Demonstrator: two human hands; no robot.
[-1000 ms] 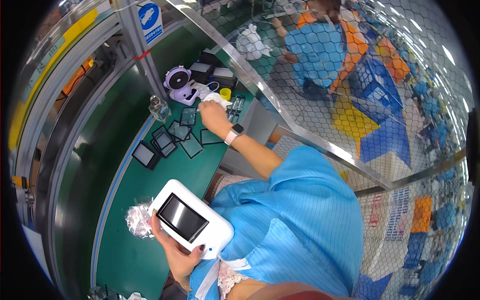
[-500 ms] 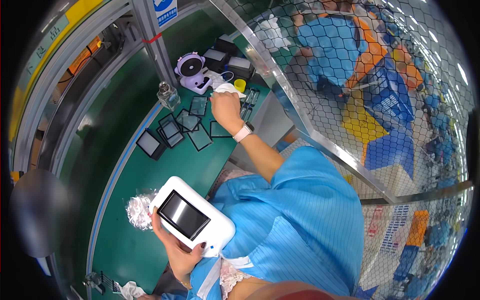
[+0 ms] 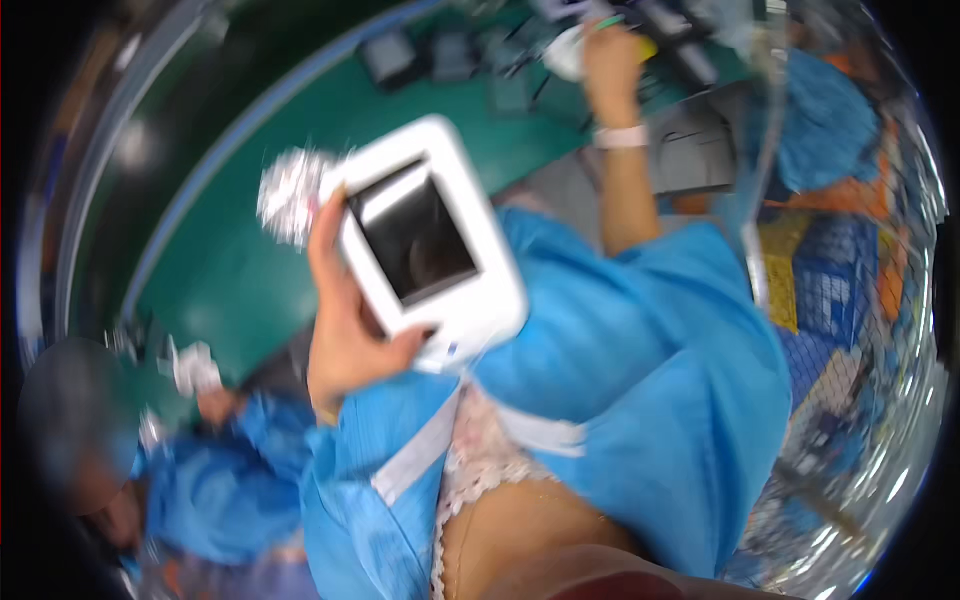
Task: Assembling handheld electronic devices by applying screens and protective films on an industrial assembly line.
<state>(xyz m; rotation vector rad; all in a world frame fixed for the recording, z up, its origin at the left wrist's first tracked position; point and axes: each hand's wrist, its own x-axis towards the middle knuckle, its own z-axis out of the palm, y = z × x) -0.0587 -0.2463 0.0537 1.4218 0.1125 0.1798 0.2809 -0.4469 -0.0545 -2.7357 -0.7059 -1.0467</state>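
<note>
My left hand (image 3: 350, 330) grips a white handheld device (image 3: 490, 285) with rounded corners by its left and lower edge. The dark rectangular screen (image 3: 415, 235) faces up, with a bright reflection along its top. Farther off, my outstretched right hand (image 3: 612, 75) is closed over the far end of the bench. A white cloth-like piece (image 3: 567, 53) shows at its fingers, blurred by motion. Just beyond these fingers is a yellow round thing (image 3: 647, 47). Beside the device's left corner lies a crinkled bundle of clear plastic (image 3: 295, 195).
Several dark-framed panels (image 3: 452, 55) lie on the green bench (image 3: 240, 260). At lower left, a co-worker in blue (image 3: 220, 490) reaches a hand (image 3: 215, 403) toward white material (image 3: 192, 368). A mesh screen with a metal post (image 3: 757, 240) stands on the right; another person in blue (image 3: 825, 120) is behind it.
The whole view has swung, blurring the picture and bringing the co-worker at lower left further in. My left hand still holds the device. The white piece now shows left of my right fingers.
</note>
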